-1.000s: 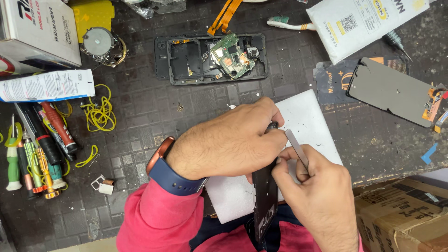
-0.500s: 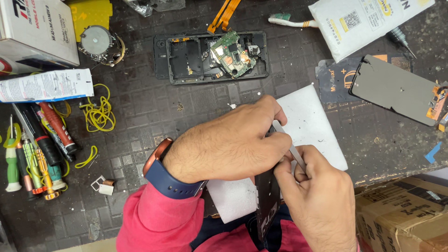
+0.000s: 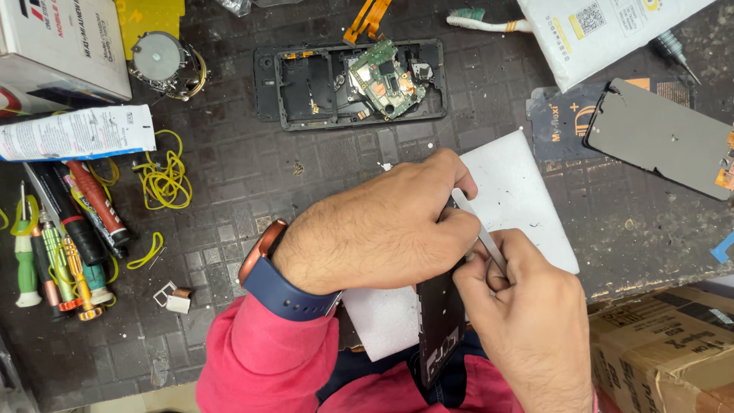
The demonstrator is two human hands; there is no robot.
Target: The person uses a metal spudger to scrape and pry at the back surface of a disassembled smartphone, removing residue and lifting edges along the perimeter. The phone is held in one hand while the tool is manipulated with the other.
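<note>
At the far left of the dark work mat (image 3: pixel 229 191) lies a row of small screwdrivers (image 3: pixel 57 260) with coloured handles, a white tube (image 3: pixel 76 131) above them, and a tangle of yellow rubber bands (image 3: pixel 164 172) just beside the tube's end. Further up sit a white box (image 3: pixel 61 46) and a small round metal part (image 3: pixel 159 60). Near the mat's lower left lies a tiny card tray (image 3: pixel 172 297). Up in the middle, well apart from the hands, an opened phone frame (image 3: pixel 306 88) lies flat with a green circuit board (image 3: pixel 386 76) resting in it. Below it, the left hand (image 3: pixel 375 229), with a blue-strapped watch (image 3: pixel 279 279) on its wrist above a pink sleeve (image 3: pixel 264 359), is curled over the top edge of a thin black panel (image 3: pixel 440 321), its fingers pressed together and gripping that edge; the panel stands on edge, running down toward the person's body, over a white foam sheet (image 3: pixel 520 191). Just right of it, touching the left fingers, the right hand (image 3: pixel 527 321) pinches metal tweezers (image 3: pixel 478 233), whose tips point up and left to the panel's top, under the left fingertips. Further right lie a grey phone screen (image 3: pixel 661 138), a white packet (image 3: pixel 604 34), and a cardboard box (image 3: pixel 665 352) at the lower edge.
</note>
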